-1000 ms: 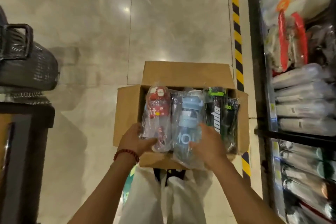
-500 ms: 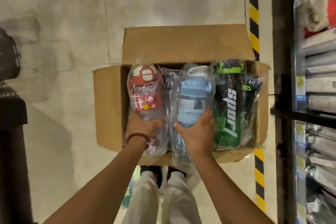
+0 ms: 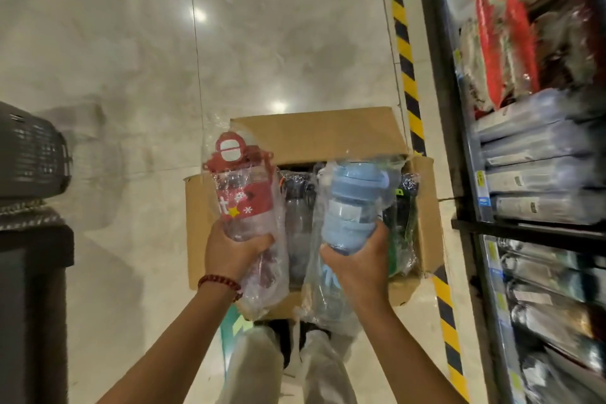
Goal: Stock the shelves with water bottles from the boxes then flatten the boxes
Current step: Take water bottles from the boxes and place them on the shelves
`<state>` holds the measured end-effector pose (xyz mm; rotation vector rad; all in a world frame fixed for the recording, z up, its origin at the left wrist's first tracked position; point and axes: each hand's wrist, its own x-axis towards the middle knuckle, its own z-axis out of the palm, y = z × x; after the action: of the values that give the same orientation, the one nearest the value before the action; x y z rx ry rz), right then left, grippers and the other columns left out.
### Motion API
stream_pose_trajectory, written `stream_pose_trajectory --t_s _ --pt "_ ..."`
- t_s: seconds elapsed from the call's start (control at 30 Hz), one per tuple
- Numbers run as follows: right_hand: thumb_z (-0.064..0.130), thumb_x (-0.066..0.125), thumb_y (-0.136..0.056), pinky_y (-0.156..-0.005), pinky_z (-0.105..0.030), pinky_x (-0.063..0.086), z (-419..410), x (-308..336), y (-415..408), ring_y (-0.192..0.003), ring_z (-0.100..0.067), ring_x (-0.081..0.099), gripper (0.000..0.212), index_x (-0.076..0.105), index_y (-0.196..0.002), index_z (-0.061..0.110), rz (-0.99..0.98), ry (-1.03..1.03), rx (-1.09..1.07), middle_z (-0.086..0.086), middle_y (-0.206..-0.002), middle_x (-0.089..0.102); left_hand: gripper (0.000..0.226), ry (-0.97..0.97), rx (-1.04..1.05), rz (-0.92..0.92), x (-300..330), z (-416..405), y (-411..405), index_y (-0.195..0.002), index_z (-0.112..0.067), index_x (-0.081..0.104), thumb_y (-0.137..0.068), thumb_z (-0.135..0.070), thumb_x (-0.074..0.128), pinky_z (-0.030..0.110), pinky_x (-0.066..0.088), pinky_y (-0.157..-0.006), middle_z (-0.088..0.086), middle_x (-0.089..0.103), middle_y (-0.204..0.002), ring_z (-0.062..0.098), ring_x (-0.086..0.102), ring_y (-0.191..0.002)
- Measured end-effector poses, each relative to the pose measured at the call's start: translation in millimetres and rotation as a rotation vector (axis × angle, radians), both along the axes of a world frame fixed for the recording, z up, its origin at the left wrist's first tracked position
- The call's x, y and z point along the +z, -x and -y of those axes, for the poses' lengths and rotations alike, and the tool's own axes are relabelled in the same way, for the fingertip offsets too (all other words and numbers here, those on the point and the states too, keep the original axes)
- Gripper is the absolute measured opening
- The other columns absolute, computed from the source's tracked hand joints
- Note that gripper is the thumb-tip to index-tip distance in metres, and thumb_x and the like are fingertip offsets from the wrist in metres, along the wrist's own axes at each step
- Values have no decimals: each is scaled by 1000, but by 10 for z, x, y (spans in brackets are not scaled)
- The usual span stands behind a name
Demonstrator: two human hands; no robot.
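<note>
Head view: left hand (image 3: 234, 251) grips the red-capped bottle (image 3: 244, 193) low on its body; right hand (image 3: 355, 264) grips the blue bottle (image 3: 349, 207) likewise. Both are bagged in clear plastic and held above the open cardboard box (image 3: 328, 131) on the floor. More wrapped bottles, dark and green, lie in the box. The shelves (image 3: 524, 229) at right already carry goods. Judgement: stocking is early to mid-way; box not emptied, flattening not begun.
</note>
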<state>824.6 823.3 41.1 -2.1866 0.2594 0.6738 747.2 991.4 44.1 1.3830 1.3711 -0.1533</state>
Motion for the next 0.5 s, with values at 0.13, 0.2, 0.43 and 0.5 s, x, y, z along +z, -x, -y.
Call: stream_pose_trajectory --t_s 0.13,0.2,0.43,0.5 --pt "33 75 -52 -70 -27 48 -20 742 -343 -92 -20 57 71 33 -110 31 124 -105 -28 -2 -107 52 50 -56 -38 168 764 -73 -287 -103 -13 53 -64 3 79 34 57 -56 20 65 -95 28 68 -68" --pt "33 73 -51 -63 -16 46 -16 1159 -522 -88 -15 59 63 35 -102 37 208 -178 -24 1 -101 54 45 -100 -68 246 1171 -77 -451 -96 -13 51 -65 6 77 39 58 -56 14 65 -84 20 68 -63" --pt "15 83 -56 -67 -21 54 163 2702 -911 -87 0 61 73 37 -111 33 437 -372 -18 4 -100 56 48 -258 -185 501 2615 -11 -905 -94 -17 54 -61 1 84 27 53 -66 -2 64 -83 -1 64 -64" --pt "13 81 -56 -73 -34 57 243 3126 -968 -89 -7 62 69 40 -106 38 513 -423 -32 5 -102 57 50 -281 -225 587 3053 51 -1022 -99 -12 55 -60 -1 85 26 53 -67 1 64 -88 7 65 -75"
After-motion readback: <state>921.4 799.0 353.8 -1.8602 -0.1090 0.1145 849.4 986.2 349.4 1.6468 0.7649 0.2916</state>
